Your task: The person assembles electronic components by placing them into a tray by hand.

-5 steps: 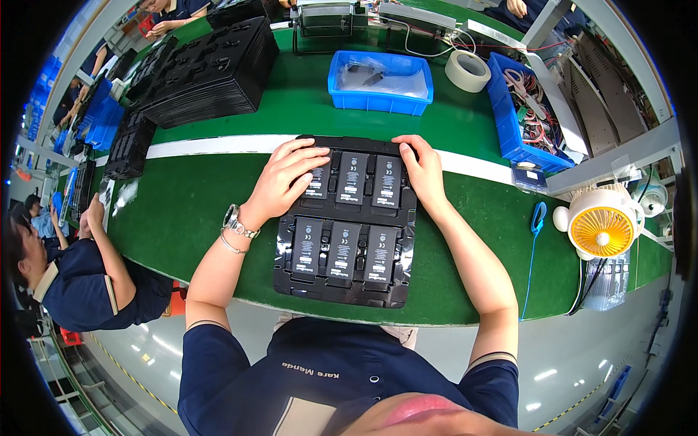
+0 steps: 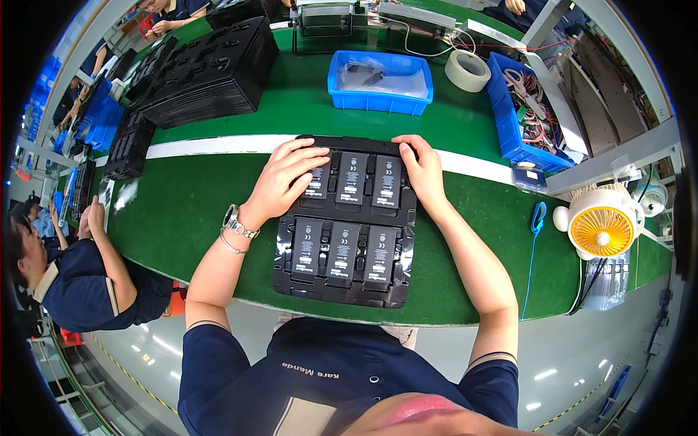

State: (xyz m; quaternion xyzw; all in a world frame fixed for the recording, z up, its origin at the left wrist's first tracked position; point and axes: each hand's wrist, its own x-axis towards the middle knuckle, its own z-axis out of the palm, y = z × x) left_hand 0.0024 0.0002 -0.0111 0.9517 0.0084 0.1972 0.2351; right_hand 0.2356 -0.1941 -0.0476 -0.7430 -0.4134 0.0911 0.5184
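Observation:
In front of me on the green table lies a black plastic tray (image 2: 342, 292) with flat black battery packs (image 2: 342, 251) in two rows of pockets. My left hand (image 2: 286, 174) rests over the tray's upper left part, its fingers stretched out and pointing right. Most of the upper left battery is hidden under them. At the upper right corner my right hand (image 2: 423, 171) holds the tray's edge, fingers bent, thumb near the rim. The right hand touches no battery. Every pocket that shows has a battery in it.
A tall stack of black trays (image 2: 211, 73) stands far left. Beyond my tray sit a blue bin (image 2: 382, 102) with clear bags, a tape roll (image 2: 467, 70) and a blue box (image 2: 520, 149) of wires. A fan (image 2: 602, 221) stands right. A co-worker (image 2: 94, 276) sits left.

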